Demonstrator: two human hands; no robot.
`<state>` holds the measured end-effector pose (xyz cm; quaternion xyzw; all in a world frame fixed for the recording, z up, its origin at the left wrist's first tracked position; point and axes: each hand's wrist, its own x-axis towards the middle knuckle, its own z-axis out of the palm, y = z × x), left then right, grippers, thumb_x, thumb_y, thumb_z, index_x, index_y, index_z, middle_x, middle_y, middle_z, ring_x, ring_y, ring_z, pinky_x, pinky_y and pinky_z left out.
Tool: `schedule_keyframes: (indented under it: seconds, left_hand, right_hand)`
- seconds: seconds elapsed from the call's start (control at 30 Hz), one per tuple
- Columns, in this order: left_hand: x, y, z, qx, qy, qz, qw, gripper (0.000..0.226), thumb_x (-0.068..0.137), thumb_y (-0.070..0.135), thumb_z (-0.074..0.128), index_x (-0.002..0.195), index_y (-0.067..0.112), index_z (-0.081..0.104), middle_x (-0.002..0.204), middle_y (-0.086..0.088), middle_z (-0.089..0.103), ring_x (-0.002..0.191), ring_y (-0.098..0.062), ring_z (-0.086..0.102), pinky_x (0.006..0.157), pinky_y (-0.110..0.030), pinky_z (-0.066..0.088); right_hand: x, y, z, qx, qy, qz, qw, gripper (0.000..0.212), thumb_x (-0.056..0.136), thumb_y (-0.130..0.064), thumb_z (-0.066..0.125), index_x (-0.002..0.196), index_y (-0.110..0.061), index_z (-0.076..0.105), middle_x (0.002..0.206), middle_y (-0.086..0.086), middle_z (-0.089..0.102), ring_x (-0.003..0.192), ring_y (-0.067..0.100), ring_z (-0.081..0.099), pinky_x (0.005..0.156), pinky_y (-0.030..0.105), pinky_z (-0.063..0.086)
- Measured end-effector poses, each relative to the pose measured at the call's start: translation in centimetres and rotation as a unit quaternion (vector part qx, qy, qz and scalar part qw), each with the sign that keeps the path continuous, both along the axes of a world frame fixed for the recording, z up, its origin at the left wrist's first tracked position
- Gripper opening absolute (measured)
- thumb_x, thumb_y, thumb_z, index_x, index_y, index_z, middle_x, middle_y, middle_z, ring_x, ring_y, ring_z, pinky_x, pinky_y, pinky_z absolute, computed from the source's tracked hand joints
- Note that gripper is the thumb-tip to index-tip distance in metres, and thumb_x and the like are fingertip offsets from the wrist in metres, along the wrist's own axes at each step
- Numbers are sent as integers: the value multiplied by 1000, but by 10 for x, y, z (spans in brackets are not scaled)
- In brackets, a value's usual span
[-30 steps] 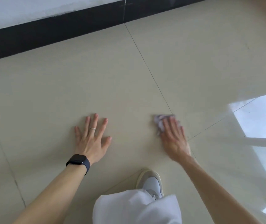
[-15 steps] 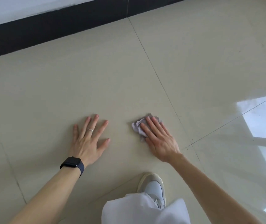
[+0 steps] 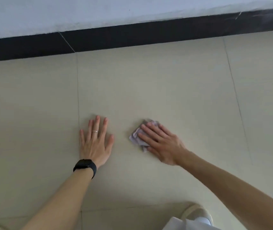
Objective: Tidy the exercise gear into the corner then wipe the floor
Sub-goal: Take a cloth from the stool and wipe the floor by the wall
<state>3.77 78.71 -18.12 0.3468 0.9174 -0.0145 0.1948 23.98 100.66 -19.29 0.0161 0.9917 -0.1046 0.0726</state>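
Head view: right hand [image 3: 163, 144], fingers flat, has swept cloth [image 3: 136, 138] leftward, nearer left hand [image 3: 96, 144] splayed flat on floor [image 3: 165, 88]; wiping underway.

Pale beige floor [image 3: 165, 88] tiles, plain and glossy, crossed by thin grey grout lines [image 3: 78, 88]. A black skirting band [image 3: 132, 36] runs beneath a whitish, faintly blue wall [image 3: 99, 12]. The crumpled cloth [image 3: 136, 136] is pale lilac-grey. The watch [image 3: 85, 165] is black, the ring [image 3: 95, 131] silver. The shoe [image 3: 193, 211] is cream, beside white fabric [image 3: 182, 224].
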Motion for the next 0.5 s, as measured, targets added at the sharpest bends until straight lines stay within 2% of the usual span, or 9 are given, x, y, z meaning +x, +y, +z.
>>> schedule_keyframes:
  seconds: [0.07,0.13,0.2,0.3,0.37,0.43,0.5]
  left_hand:
    - [-19,-17,0,-7,-4,0,1000,66,93,62,6,154,42,-10,163,9,-19,152,-19,-9,120,-53,-2]
    - [-34,-28,1,-8,7,-21,1000,65,94,62,8,154,44,-9,163,9,-19,153,-20,-7,120,-55,0]
    - [-48,-30,1,-2,6,-22,1000,66,94,61,11,155,43,-4,165,8,-14,153,-21,-4,120,-55,3]
    - [-69,-27,3,0,-1,-6,1000,68,92,62,7,155,42,-8,163,8,-18,152,-20,-7,120,-53,0]
    - [-84,-23,4,0,2,-24,1000,67,91,62,4,154,44,-10,163,8,-19,153,-20,-8,120,-53,0]
    - [-100,-13,3,10,1,-34,999,66,91,62,5,154,45,-9,163,8,-18,153,-20,-7,120,-54,1]
    - [-117,0,0,28,-1,-45,999,65,93,61,7,154,45,-7,163,8,-19,153,-20,-7,121,-54,1]
  right_hand:
    - [-32,43,0,2,-27,-164,986,59,104,-46,23,157,-21,23,164,10,18,152,29,12,120,51,22]
    - [-72,77,6,-7,-69,-303,951,66,102,-50,15,159,-18,11,166,14,2,153,31,-2,123,51,7]
    - [-108,94,15,-25,-134,-349,927,67,103,-49,13,158,-17,-3,164,16,-14,151,32,-15,122,52,-3]
    - [-139,73,26,-52,-156,-390,906,67,104,-45,18,158,-14,-6,163,17,-19,150,35,-20,121,54,-5]
    - [-135,30,20,-35,-124,-361,924,64,105,-44,18,159,-13,1,164,18,-12,151,34,-14,122,54,0]
    - [-119,-29,17,-8,-82,-261,962,63,103,-43,20,158,-14,13,165,17,0,152,34,-3,121,56,13]
    - [-106,-74,17,-7,-54,-163,985,60,104,-42,23,158,-17,19,165,14,8,153,32,3,119,54,18]
